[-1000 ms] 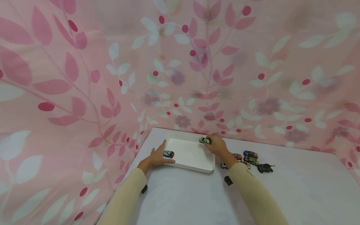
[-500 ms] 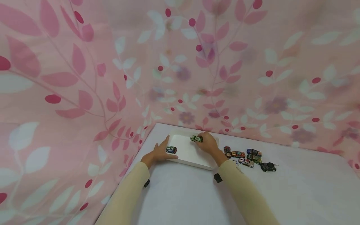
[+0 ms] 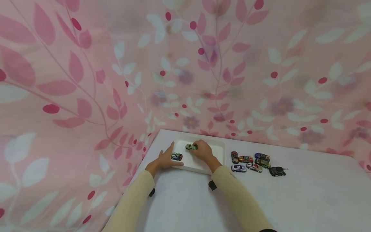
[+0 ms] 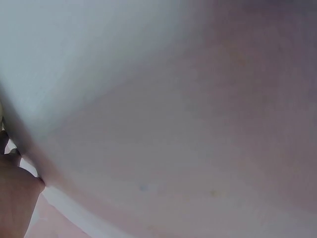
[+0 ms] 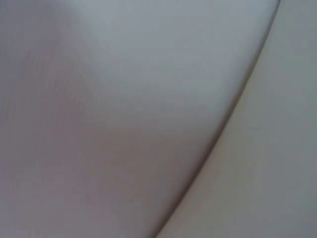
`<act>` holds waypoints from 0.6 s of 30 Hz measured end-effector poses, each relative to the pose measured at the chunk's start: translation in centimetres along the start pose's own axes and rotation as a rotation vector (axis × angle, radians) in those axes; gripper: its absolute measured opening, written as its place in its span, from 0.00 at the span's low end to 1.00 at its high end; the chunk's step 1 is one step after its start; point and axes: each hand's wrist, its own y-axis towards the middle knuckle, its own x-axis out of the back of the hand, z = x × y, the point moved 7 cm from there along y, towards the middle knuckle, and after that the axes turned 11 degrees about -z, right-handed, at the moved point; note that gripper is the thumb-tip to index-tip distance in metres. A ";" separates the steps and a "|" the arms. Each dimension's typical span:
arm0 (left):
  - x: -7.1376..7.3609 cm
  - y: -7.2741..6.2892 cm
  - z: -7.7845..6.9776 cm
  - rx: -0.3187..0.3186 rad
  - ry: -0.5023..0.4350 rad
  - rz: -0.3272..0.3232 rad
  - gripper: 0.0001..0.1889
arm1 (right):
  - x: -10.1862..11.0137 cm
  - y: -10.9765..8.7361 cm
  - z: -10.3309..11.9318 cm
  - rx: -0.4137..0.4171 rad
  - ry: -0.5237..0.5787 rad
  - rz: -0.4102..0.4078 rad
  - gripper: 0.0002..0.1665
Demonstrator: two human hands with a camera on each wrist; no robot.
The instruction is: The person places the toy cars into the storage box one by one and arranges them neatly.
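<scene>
A white shallow tray [image 3: 218,151] lies near the back left of the table. Over its interior, my right hand [image 3: 204,152] pinches a green toy car [image 3: 190,147] between thumb and fingers. I cannot tell whether that car touches the tray floor. My left hand [image 3: 164,159] rests against the tray's near left corner, thumb and fingers spread along its edges. Just inside that corner sits a blue, white and red toy car [image 3: 176,157]. Part of the left hand also shows at the edge of the left wrist view; the right wrist view shows no hand, only blurred pale surfaces.
Right of the tray stand several toy cars, among them a white one [image 3: 239,168], a dark red one [image 3: 234,157] and a blue one [image 3: 262,157]. A black toy tank [image 3: 278,171] is beside them. A pink floral cloth [image 3: 246,96] hangs behind the table.
My right hand has carried the green car leftward across the tray, from its right side toward the blue, white and red car. The left hand has stayed at the tray's corner.
</scene>
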 end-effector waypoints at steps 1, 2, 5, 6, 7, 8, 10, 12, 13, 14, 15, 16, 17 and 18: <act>0.1 0.1 0.0 -0.002 -0.001 0.003 0.69 | -0.2 0.1 0.2 -0.005 0.001 0.005 0.19; 0.2 0.2 0.0 -0.006 -0.010 0.000 0.68 | -0.4 0.2 0.4 -0.010 0.005 0.006 0.19; 0.5 0.6 -0.3 -0.015 -0.042 -0.032 0.68 | -0.9 0.6 0.9 -0.010 0.018 0.006 0.20; 0.5 0.6 -0.3 -0.015 -0.046 -0.042 0.68 | -1.1 0.7 1.1 -0.006 0.027 0.011 0.20; 0.5 0.6 -0.4 -0.011 -0.051 -0.050 0.67 | -1.3 0.8 1.2 -0.005 0.032 0.017 0.19; 0.5 0.6 -0.3 -0.009 -0.043 -0.054 0.68 | -1.6 0.8 1.3 -0.004 0.037 0.026 0.20; 0.3 0.4 -0.3 -0.002 -0.038 -0.047 0.68 | -2.2 0.7 1.3 -0.018 0.042 0.052 0.20; 0.1 0.3 -0.2 -0.006 -0.025 -0.046 0.68 | -2.5 0.7 1.3 -0.031 0.058 0.052 0.20; 0.1 0.3 -0.3 -0.010 -0.027 -0.046 0.68 | -2.5 0.7 1.3 -0.038 0.068 0.042 0.19; 0.0 0.2 -0.3 -0.013 -0.019 -0.045 0.68 | -2.6 0.6 1.3 -0.049 0.084 0.040 0.19; 0.0 0.2 -0.3 -0.016 -0.022 -0.044 0.67 | -2.8 0.5 1.2 -0.053 0.097 0.039 0.19; 0.1 0.1 -0.3 -0.016 -0.025 -0.046 0.67 | -2.8 0.5 1.3 -0.040 0.093 0.028 0.19; 0.2 0.0 -0.2 -0.014 -0.020 -0.046 0.67 | -3.0 0.5 1.4 -0.039 0.099 0.025 0.19; 0.2 0.0 -0.2 -0.010 -0.018 -0.040 0.67 | -3.1 0.4 1.5 -0.043 0.106 0.025 0.18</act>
